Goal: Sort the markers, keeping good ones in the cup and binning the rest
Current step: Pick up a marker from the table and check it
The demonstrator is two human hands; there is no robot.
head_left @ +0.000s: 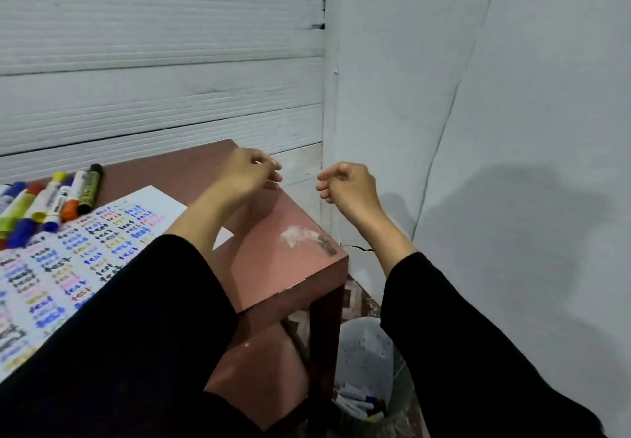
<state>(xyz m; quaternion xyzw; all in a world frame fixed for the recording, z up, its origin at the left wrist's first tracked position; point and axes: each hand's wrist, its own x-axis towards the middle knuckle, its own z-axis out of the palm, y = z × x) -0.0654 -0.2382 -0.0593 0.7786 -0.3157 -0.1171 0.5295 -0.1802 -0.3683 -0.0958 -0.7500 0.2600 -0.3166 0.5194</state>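
A single wide-angle head-worn view looks forward and down from close above the person's raised forearms, facing the right-hand corner of the surface (290, 219) near the wall, with the floor-standing bin (368, 352) low right

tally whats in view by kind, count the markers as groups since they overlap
hands: 2, left hand and right hand
table: 1
test sheet: 1
bin: 1
marker groups: 2, table pile and bin discards
total: 7
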